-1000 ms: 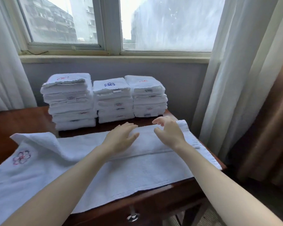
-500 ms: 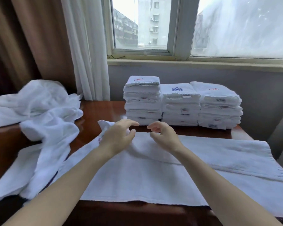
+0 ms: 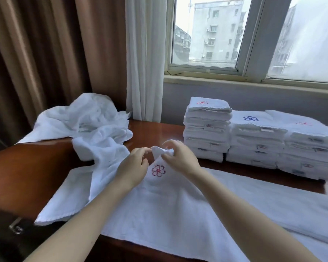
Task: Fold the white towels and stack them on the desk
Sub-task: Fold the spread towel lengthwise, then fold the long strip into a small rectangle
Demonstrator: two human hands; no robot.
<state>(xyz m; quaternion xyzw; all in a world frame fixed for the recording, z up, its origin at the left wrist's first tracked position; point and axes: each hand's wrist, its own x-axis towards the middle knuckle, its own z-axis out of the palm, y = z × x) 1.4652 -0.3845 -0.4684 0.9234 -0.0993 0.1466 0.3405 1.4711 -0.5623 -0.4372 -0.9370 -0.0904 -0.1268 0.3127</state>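
1. A white towel (image 3: 169, 205) lies spread along the near edge of the table (image 3: 36, 167), one end hanging over the front; a red and blue embroidered flower (image 3: 158, 170) sits near its far left corner.
2. That corner is lifted off the table. The left hand (image 3: 134, 167) pinches it from the left with curled fingers, and the right hand (image 3: 180, 159) pinches it from the right, the two hands almost touching.
3. Three stacks of folded towels (image 3: 254, 140) stand side by side at the back right of the table under the window (image 3: 212, 35); the left stack is the tallest.
4. A heap of unfolded towels (image 3: 91, 125) lies at the back left, one trailing down onto the spread towel.
5. A metal drawer handle (image 3: 15, 226) shows on the table's front at lower left; the drawer is closed, so I cannot tell its contents.
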